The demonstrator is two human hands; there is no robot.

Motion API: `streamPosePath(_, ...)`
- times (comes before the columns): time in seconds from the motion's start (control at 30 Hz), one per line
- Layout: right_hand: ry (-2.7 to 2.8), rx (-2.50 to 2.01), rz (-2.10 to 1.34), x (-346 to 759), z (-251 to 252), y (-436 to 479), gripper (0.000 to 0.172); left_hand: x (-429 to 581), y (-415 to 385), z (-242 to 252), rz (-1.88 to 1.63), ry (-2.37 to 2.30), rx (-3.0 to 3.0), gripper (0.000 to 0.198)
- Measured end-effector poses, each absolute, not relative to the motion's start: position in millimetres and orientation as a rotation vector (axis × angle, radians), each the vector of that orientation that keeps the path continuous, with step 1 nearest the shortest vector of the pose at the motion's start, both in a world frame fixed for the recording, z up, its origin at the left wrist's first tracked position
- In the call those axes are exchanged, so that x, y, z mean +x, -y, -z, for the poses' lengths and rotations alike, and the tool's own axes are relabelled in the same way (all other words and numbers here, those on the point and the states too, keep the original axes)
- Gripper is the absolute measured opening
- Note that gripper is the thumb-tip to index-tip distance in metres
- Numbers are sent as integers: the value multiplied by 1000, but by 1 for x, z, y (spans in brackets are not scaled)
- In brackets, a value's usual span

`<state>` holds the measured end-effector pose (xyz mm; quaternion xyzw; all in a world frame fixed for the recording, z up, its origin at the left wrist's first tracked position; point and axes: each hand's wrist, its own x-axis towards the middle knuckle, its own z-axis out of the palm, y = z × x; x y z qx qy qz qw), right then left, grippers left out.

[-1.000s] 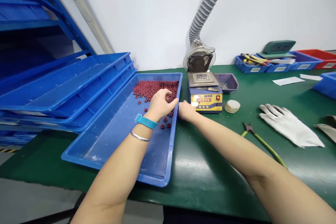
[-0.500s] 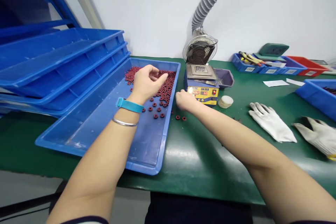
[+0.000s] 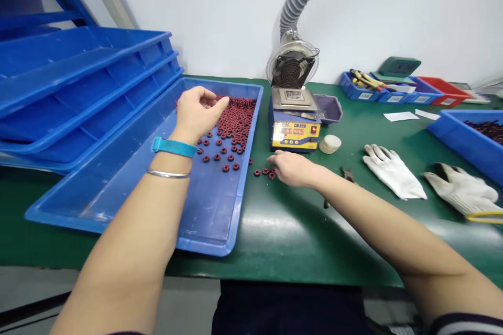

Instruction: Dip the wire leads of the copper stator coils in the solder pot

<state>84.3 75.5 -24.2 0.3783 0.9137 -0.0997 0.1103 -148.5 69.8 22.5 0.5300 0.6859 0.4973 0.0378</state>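
- Machine (image 3: pixel 295 135) reads "CM 558", display "426".
- Left hand (image 3: pixel 196 115), left of the machine over red rings (image 3: pixel 237 119) in blue tray (image 3: pixel 208 214): thumb and fingers apart.
- Right hand (image 3: pixel 293 168), before the machine beside loose rings (image 3: pixel 257 172): cannot tell its grip.

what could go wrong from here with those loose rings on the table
The right hand could brush the loose red toroidal coils and scatter them across the green table. The CM 558 unit, its display lit, stands just beyond that bare hand; if its metal top plate is hot, a slip might burn.
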Motion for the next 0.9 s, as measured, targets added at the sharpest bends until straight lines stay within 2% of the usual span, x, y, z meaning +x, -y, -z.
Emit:
streamPosePath(0.17, -2895, 1326, 681, 142, 49, -81, 39, -138, -66, -27, -1488, -2102, 1650, 17)
streamPosePath(0.3, -3011, 1252, 901, 148, 74, -80, 45, -121, -61, -24, -1422, -2033, 1759, 20)
streamPosePath(0.37, -3078, 1203, 966, 142, 82, -78, 37, -109, -58, -20, -1364, -1953, 1857, 23)
streamPosePath(0.47, -3153, 1196, 1111, 135, 88, -75, 14, -92, -51, -15, -1244, -1808, 2008, 29)
streamPosePath(0.53, -3096, 1310, 1446, 135, 90, -75, 9, -82, -46, -13, -1175, -1720, 2042, 33)
streamPosePath(0.63, -2642, 1461, 2274, 142, 85, -79, 25, -68, -41, -10, -1104, -1630, 2005, 38)
streamPosePath(0.7, -2352, 1458, 2642, 147, 77, -82, 37, -61, -39, -6, -1061, -1595, 1974, 40)
streamPosePath(0.8, -2290, 1472, 2821, 154, 61, -91, 46, -53, -38, 4, -967, -1541, 1964, 39)
streamPosePath(0.9, -2420, 1581, 2808, 160, 42, -108, 52, -46, -36, 14, -862, -1475, 2031, 35)
